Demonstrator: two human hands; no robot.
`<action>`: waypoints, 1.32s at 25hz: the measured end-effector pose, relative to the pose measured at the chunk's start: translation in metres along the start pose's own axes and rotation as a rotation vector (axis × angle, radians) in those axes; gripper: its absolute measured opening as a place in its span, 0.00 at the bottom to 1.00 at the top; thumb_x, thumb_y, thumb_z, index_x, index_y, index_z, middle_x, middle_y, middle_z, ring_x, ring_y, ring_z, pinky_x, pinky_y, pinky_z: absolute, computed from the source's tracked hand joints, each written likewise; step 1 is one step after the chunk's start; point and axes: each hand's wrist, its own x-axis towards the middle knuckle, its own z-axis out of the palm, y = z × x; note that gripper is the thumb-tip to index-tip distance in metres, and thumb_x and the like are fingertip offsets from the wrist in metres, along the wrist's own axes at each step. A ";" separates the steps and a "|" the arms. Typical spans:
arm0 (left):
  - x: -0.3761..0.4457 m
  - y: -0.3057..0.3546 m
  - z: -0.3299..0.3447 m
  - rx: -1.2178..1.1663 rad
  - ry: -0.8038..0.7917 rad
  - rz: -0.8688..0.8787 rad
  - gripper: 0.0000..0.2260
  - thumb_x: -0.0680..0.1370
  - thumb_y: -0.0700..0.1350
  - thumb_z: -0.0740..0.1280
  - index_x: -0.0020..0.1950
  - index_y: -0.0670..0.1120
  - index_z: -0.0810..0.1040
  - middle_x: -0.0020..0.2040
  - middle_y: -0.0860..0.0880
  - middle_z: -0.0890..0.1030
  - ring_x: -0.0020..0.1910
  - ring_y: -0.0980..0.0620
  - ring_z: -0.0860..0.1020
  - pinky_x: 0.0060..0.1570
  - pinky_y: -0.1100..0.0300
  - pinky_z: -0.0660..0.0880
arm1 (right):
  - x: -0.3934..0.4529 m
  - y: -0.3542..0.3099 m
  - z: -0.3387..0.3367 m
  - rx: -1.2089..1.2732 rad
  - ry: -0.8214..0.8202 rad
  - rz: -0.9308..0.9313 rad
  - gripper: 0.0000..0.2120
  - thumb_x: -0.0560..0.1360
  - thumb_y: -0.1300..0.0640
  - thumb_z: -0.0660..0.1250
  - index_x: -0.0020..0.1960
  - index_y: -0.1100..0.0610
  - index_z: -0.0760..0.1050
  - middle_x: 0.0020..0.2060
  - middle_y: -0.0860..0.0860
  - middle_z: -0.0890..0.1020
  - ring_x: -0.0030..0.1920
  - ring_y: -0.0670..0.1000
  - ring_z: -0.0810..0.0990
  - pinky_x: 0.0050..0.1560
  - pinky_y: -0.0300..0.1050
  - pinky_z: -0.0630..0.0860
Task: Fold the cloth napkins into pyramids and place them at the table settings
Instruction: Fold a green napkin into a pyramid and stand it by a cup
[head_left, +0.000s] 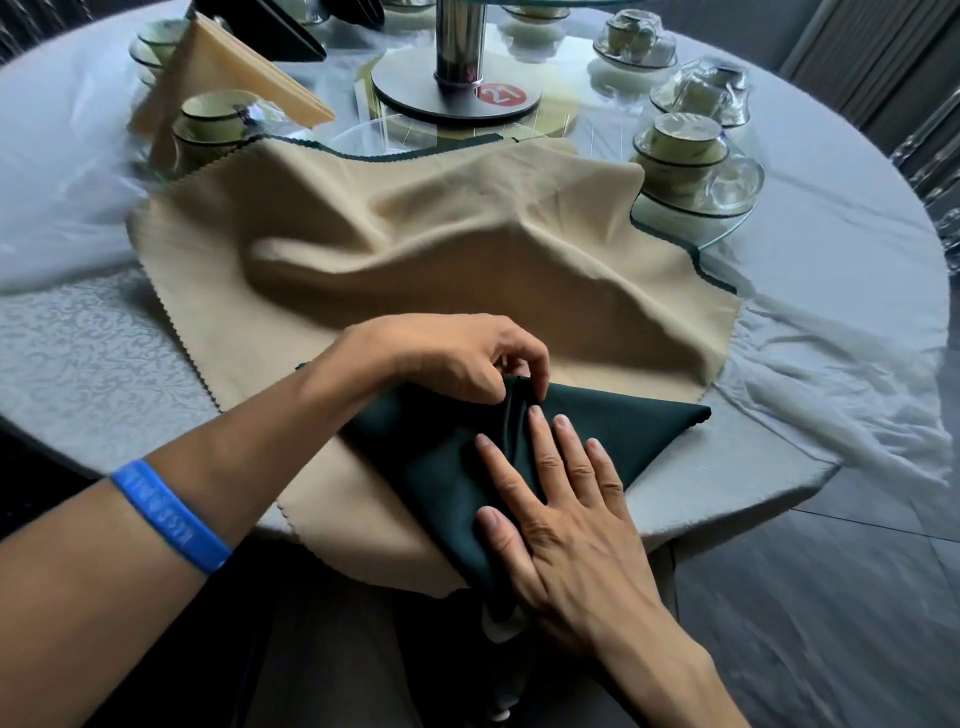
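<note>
At table edge (753, 499), both hands on green napkin (441, 467).

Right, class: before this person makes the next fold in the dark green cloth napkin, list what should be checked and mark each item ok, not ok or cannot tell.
1. Right hand presses the dark green cloth napkin flat: ok.
2. Left hand pinches the napkin's top fold: ok.
3. Napkin lies fully on the table: not ok, its near corner hangs past the edge.
4. Crumpled beige cloth beneath lies smooth: not ok.
5. Stacked cups and saucers stand apart from the fold: ok.
6. Layers aligned underneath: cannot tell.
</note>
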 end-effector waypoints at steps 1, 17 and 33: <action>0.002 0.001 -0.003 -0.014 -0.022 -0.005 0.21 0.62 0.40 0.59 0.50 0.56 0.80 0.44 0.55 0.80 0.38 0.58 0.76 0.39 0.61 0.74 | 0.000 0.000 0.000 -0.001 0.004 0.000 0.28 0.82 0.39 0.40 0.76 0.43 0.62 0.75 0.58 0.65 0.76 0.58 0.62 0.72 0.56 0.54; 0.001 -0.007 -0.008 -0.471 -0.177 -0.137 0.09 0.78 0.39 0.69 0.57 0.38 0.81 0.52 0.38 0.84 0.47 0.45 0.83 0.48 0.53 0.80 | -0.003 0.001 0.005 0.042 0.108 -0.020 0.27 0.82 0.38 0.44 0.77 0.44 0.60 0.77 0.59 0.61 0.77 0.58 0.59 0.74 0.55 0.55; -0.026 0.017 -0.016 -0.242 0.002 0.161 0.27 0.64 0.26 0.61 0.58 0.45 0.82 0.51 0.47 0.85 0.50 0.54 0.80 0.52 0.53 0.75 | -0.008 -0.006 -0.027 0.534 0.129 0.059 0.30 0.76 0.40 0.61 0.76 0.42 0.59 0.76 0.51 0.64 0.75 0.50 0.63 0.73 0.47 0.59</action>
